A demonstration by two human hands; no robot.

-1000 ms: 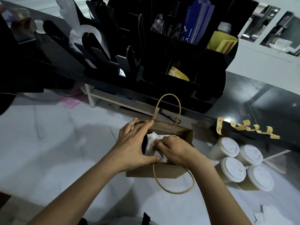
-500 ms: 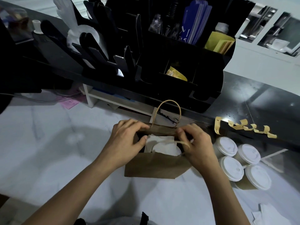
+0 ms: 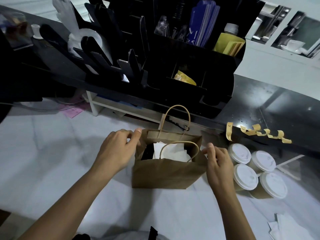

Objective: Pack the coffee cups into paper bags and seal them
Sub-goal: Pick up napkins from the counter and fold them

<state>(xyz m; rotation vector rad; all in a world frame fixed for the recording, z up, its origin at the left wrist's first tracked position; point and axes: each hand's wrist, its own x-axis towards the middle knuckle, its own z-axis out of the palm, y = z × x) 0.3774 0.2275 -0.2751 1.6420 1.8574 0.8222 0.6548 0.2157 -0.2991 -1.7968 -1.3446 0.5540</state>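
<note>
Brown paper bag (image 3: 166,174) stands upright on the pale table (image 3: 52,161), mouth open, both twine handles (image 3: 174,118) up. White napkin (image 3: 170,151) and something dark sit inside; whether a cup is under them cannot be told. Left hand (image 3: 115,149) at the bag's left top corner, thumb and fingers (image 3: 137,131) pinching the rim. Right hand (image 3: 219,161) at the right edge, fingers loosely curled and touching or just short of the paper (contact hard to judge). Four lidded coffee cups (image 3: 254,168) cluster just right of the bag. Judgement: thin paper, light, creases easily, holds a fold; best taken at the top rim corners, pressed flat together, not by the handles. Cups are likely soft-walled with pop-off lids, so grip the body. Paper sticker strips (image 3: 256,134) hang off the dark ledge (image 3: 277,118) nearby, probably for sealing.
</note>
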